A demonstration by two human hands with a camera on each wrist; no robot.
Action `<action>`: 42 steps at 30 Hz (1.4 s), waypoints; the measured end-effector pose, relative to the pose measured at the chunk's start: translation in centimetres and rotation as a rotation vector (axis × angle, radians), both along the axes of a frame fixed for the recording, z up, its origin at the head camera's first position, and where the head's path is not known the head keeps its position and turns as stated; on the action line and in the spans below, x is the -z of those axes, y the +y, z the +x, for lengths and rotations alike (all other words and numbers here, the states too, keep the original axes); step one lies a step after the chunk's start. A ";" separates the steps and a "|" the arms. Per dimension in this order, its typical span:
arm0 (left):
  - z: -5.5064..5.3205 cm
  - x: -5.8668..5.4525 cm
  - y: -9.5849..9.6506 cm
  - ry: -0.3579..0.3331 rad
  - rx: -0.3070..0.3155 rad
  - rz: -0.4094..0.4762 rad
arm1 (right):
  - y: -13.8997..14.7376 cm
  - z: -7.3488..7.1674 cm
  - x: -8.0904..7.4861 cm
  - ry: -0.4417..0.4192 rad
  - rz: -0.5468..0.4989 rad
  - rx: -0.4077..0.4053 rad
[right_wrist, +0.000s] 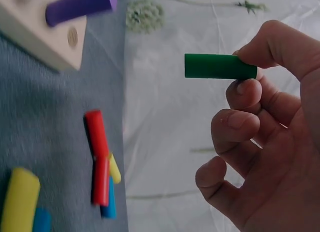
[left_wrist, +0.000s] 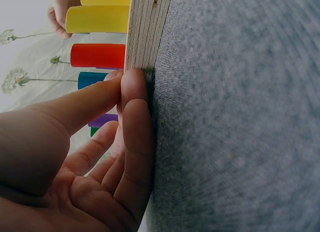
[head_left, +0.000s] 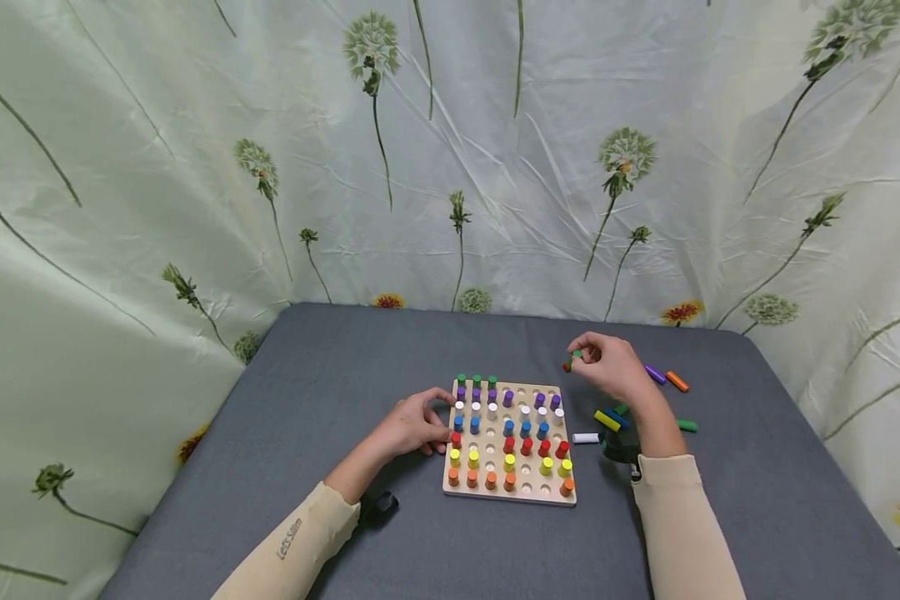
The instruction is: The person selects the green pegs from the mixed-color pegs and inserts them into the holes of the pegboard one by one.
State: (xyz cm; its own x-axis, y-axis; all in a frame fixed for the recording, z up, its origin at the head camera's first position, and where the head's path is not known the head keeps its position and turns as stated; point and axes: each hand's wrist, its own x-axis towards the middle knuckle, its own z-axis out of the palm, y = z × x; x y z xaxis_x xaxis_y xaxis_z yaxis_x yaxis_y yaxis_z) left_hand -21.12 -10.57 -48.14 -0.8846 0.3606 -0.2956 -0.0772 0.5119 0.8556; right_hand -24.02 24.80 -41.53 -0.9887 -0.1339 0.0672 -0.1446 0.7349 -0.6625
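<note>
My left hand (head_left: 412,423) holds the left edge of a wooden pegboard (head_left: 510,497), thumb at the top edge and fingers along its side, as the left wrist view shows. Upright colored pegs stand in rows on the board: green at the far side, then purple, white, blue, red, yellow and orange toward the near edge. Several holes show bare, mostly in the far row and the middle columns. My right hand (head_left: 607,362) pinches a green peg (right_wrist: 220,66) by one end between thumb and index finger, raised beyond the board's far right corner.
Loose pegs lie right of the board: a white peg (head_left: 587,438), a yellow peg (head_left: 607,420), a purple peg (head_left: 655,374), an orange peg (head_left: 677,381) and a green peg (head_left: 687,425). Red pegs (right_wrist: 96,132) show in the right wrist view. A floral curtain (head_left: 420,167) hangs behind the grey table (head_left: 330,375).
</note>
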 end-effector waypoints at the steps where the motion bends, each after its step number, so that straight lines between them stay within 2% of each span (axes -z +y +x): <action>1: 0.0 0.0 0.0 -0.001 0.003 0.002 | -0.3 0.0 0.0 -0.004 -0.003 -0.013; 8: 0.0 0.1 0.2 0.004 0.013 0.008 | -2.3 -0.5 0.2 -0.035 -0.031 -0.093; 21: 0.1 0.1 0.2 0.004 0.000 -0.011 | -5.0 -1.5 0.4 -0.070 0.007 -0.210; 33: 0.0 0.0 0.2 0.015 -0.007 -0.018 | -7.2 -2.1 0.7 -0.135 0.131 -0.316; 42: 0.1 0.1 0.1 0.023 -0.007 -0.024 | -7.8 -2.4 1.0 -0.181 0.195 -0.349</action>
